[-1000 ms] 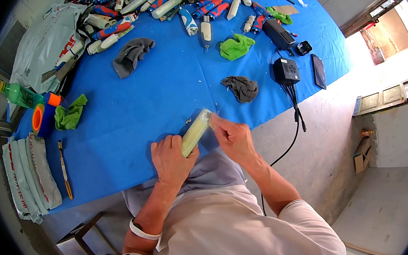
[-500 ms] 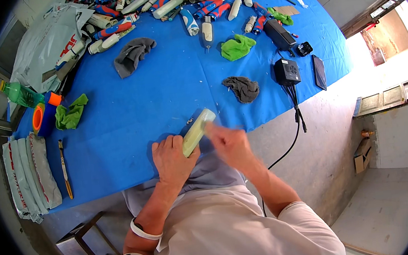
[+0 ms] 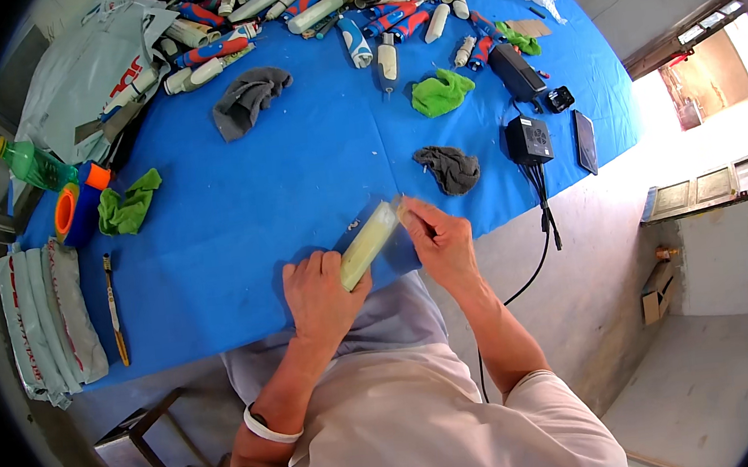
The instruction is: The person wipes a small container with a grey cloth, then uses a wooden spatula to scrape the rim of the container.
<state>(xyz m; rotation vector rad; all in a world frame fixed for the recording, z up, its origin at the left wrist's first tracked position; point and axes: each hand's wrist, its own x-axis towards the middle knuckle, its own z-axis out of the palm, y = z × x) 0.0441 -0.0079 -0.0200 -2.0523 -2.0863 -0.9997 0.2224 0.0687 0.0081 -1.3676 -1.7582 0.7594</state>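
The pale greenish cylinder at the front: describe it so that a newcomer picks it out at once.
Start with the big blue-covered table and go to its near edge. There the left hand grips the pale cylinder, whose upper end slants toward the right hand. Unlike the pale pieces heaped at the far side, it is in a hand.

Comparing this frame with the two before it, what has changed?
The right hand, blurred over the far end of the pale tube half a second ago, has moved to the right; its fingertips are now just beside that end, whether touching is unclear. The left hand keeps its grip on the tube. The crumpled dark gray cloth and brush lie as before.
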